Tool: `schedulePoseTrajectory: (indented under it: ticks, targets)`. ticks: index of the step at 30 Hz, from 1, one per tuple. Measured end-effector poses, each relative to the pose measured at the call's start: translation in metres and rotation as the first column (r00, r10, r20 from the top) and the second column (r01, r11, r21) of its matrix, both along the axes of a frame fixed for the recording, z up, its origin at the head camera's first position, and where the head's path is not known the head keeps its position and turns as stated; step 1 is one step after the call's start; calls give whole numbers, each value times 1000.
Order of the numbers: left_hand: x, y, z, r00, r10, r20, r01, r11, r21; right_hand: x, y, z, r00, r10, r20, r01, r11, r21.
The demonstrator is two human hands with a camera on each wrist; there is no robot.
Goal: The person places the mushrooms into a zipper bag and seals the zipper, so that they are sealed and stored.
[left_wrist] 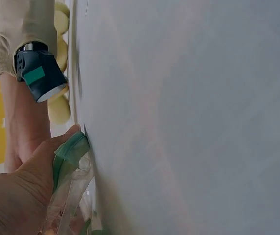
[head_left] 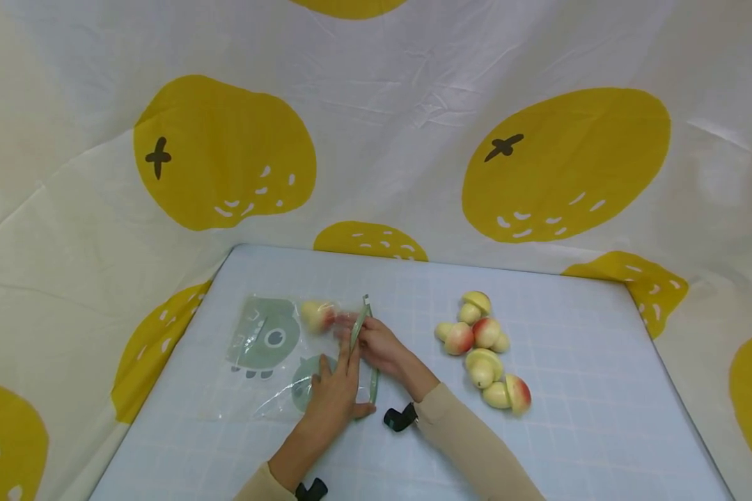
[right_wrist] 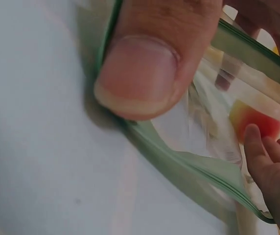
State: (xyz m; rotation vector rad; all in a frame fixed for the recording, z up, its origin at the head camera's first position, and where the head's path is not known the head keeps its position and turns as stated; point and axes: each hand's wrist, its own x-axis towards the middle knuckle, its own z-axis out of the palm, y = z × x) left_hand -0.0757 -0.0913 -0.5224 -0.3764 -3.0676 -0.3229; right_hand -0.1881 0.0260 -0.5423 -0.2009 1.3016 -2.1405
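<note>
A clear plastic zip bag (head_left: 232, 396) with green monster prints and a green zip edge lies on the table, its mouth facing right. My left hand (head_left: 332, 396) rests on it with spread, mostly straight fingers. Its thumb (right_wrist: 140, 73) presses one zip edge while the fingers are at the other, and the mouth gapes. My right hand (head_left: 382, 344) reaches through the mouth. Inside the bag is a toy mushroom (head_left: 316, 316) with a yellow and red cap; extended right fingertips touch or nearly touch its red side (right_wrist: 262, 122).
Several more toy mushrooms (head_left: 484, 367) in yellow and red sit in a loose cluster right of the bag. A pale checked cloth covers the table (head_left: 601, 417). Behind it hangs a white curtain (head_left: 388, 139) with yellow fruit prints. Each wrist wears a black camera (head_left: 400, 417).
</note>
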Motion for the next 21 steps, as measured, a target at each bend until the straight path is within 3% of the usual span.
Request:
schedulePoseTrajectory:
  ticks: [4, 10, 21]
  targets:
    - [0, 0, 2, 1000, 2, 11, -2, 1000, 10, -1, 2, 2, 1000, -2, 12, 2, 1000, -16]
    - [0, 0, 3, 1000, 7, 10, -7, 1000, 5, 5, 17, 5, 999, -45, -12, 45, 998, 42]
    - [-2, 1, 4, 997, 40, 64, -40, 999, 1, 30, 59, 27, 981, -100, -167, 124, 983, 138]
